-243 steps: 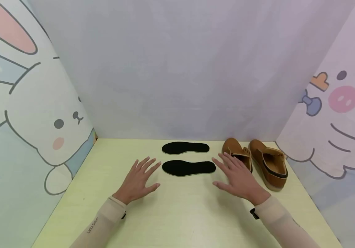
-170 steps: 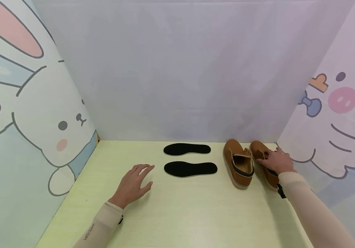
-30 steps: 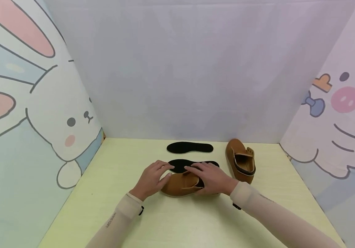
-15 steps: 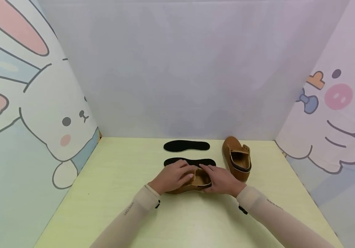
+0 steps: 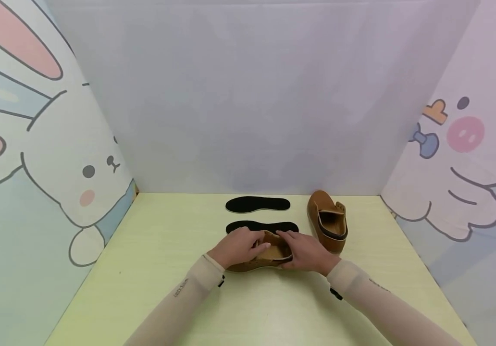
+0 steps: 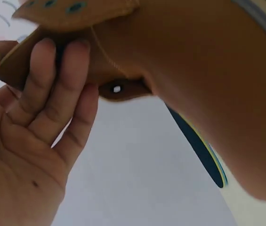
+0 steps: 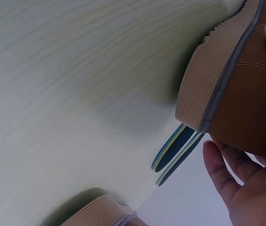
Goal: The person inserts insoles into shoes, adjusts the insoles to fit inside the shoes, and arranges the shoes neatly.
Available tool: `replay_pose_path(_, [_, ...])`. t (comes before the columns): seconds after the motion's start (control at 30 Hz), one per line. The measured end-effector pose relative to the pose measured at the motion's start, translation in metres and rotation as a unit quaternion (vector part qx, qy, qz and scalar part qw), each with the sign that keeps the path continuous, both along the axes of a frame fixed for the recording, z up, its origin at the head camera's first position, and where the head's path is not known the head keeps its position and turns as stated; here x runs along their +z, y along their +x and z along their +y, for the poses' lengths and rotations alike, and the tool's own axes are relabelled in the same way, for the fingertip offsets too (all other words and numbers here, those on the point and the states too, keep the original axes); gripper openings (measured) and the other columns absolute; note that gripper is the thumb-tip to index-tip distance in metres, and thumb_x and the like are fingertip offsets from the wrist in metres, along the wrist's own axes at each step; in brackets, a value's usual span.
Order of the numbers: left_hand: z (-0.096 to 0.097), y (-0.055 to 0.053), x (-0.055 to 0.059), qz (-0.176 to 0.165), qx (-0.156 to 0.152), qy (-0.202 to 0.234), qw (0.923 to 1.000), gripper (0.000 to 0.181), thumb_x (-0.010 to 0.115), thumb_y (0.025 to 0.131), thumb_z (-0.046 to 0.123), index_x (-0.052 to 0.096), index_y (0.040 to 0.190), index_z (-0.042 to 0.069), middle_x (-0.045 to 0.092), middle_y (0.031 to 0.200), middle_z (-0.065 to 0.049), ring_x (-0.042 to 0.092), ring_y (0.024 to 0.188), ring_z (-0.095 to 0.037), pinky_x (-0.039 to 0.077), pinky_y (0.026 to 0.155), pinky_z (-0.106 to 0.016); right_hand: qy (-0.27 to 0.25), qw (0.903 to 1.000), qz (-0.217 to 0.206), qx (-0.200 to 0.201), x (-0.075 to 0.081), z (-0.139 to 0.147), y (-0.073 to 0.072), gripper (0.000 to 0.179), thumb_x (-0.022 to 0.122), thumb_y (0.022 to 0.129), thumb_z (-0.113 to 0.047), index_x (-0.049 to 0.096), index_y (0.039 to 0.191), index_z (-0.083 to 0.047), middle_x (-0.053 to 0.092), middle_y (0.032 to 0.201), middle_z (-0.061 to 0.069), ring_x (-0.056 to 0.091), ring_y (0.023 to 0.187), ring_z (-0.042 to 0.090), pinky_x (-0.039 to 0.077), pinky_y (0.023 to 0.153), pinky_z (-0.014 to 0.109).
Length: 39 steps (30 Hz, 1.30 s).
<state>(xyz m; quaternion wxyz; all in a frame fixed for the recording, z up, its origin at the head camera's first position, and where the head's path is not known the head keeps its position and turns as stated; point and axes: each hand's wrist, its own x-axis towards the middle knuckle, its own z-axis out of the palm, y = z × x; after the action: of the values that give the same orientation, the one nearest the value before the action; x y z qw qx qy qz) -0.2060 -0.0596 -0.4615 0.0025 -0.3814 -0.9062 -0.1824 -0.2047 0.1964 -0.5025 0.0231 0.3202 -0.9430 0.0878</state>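
A brown lace-up style shoe (image 5: 280, 249) sits at the centre of the table, toe to the left, its opening facing up. My left hand (image 5: 238, 247) pinches the upper near the tongue; in the left wrist view its fingers curl behind the brown flap (image 6: 22, 66), beside an eyelet tab (image 6: 104, 9). My right hand (image 5: 310, 252) holds the shoe at the heel, the thumb on the near side and fingers on the far side. The heel (image 7: 245, 103) and ribbed sole show in the right wrist view. Just behind the shoe lies a black insole (image 5: 274, 226), partly hidden by the hands.
Another black insole (image 5: 257, 204) lies farther back, parallel to the first. The matching brown shoe (image 5: 318, 206) stands to the right, toe toward the back wall (image 5: 252, 120). Printed cartoon panels flank the pale table (image 5: 166, 226) on both sides.
The shoe from the far right has come to the centre in my right hand. My left hand has moved right from the toe to the tongue, and the opening shows wider.
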Motion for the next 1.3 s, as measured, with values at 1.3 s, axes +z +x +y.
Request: replay_pose_path(1.3, [-0.074,-0.004,-0.034,-0.158,0.058,0.049,0.9845,0.01,0.059,0.099,0.011,0.062,0.108,0.015,0.048,0.065,0.008,0.042,0.057,-0.005,0.039,0.053,-0.024,0.0,0.9994,-0.025,-0.025,-0.002,0.001,-0.001,0.098,0.081,0.076,-0.064,0.047,0.151,-0.011,0.062,0.118,0.003,0.064,0.095,0.017,0.056,0.076,0.036])
